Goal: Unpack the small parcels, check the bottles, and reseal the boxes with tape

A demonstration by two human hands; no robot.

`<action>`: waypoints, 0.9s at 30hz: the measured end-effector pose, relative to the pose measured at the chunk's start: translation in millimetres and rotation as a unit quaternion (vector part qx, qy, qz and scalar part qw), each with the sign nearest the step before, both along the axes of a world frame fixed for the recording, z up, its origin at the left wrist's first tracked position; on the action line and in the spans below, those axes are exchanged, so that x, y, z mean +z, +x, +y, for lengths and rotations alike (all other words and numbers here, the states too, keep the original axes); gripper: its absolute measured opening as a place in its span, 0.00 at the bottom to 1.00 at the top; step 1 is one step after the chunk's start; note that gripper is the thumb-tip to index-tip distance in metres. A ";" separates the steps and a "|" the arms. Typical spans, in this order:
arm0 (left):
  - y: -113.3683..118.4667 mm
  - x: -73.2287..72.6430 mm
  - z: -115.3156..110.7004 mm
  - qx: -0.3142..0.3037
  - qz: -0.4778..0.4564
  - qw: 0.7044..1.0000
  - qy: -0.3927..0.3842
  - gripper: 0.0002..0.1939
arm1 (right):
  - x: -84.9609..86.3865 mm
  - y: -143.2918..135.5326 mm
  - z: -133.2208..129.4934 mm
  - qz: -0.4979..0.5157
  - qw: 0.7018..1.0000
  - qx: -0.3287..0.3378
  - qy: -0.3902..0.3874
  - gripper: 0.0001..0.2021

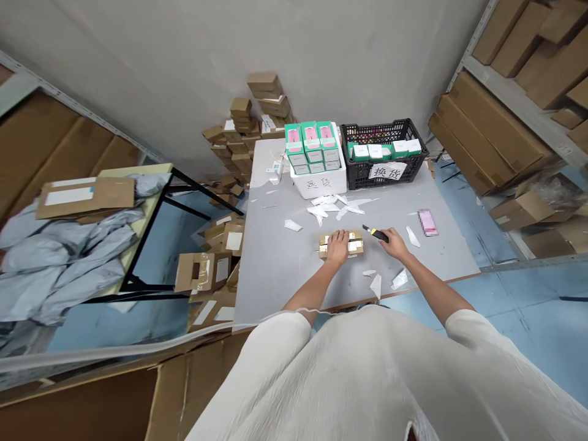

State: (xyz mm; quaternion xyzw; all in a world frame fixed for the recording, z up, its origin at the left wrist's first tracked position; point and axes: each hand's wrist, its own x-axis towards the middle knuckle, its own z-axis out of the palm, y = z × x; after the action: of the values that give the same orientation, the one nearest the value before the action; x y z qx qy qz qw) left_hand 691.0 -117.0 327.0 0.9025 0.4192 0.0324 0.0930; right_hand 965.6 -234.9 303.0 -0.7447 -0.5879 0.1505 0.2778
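A small brown cardboard box point(356, 245) with tape and a white label lies near the front edge of the grey table point(271, 257). My left hand point(338, 246) rests on top of the box, its fingers pressed together on the surface. To the right of the box, my right hand point(393, 242) is wrapped round a yellow and black utility knife point(378, 234). The knife's blade end points up and left, apart from the box. Torn white paper scraps point(327, 207) lie beyond the box, and more lie near its right side.
At the table's back stand a white bin point(321, 184) of green and pink boxes and a black crate point(384, 177). A pink patterned item point(428, 223) lies at the right. Cardboard boxes point(206, 272) crowd the floor at left; grey parcels point(64, 257) cover another table.
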 end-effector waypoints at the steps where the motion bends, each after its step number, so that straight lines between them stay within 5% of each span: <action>1: -1.3 1.7 0.3 -0.002 -0.004 1.000 -0.006 0.36 | -0.8 -5.6 5.0 0.011 1.000 0.005 -0.003 0.24; 7: -14.8 -1.8 -16.2 0.013 -0.046 0.999 -0.014 0.30 | 1.5 -40.2 42.1 0.051 0.998 0.028 0.008 0.23; 14: -57.3 -9.8 -46.7 0.072 -0.044 0.996 0.006 0.25 | 27.7 -86.8 79.1 0.012 0.992 0.118 -0.047 0.20; 21: -78.5 -7.3 -38.3 0.109 -0.032 0.993 -0.039 0.16 | 47.0 -101.4 63.1 -0.024 0.990 0.097 -0.103 0.22; 27: -75.1 7.2 -26.8 0.144 -0.042 0.987 -0.054 0.21 | 32.1 -105.9 35.6 0.078 0.991 0.058 -0.096 0.18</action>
State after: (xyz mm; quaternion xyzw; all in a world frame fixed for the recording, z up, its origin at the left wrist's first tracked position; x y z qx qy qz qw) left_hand 615.9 -143.8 334.2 0.8241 0.5419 0.0605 0.1535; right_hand 859.7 -199.3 335.1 -0.7185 -0.5896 0.2798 0.2406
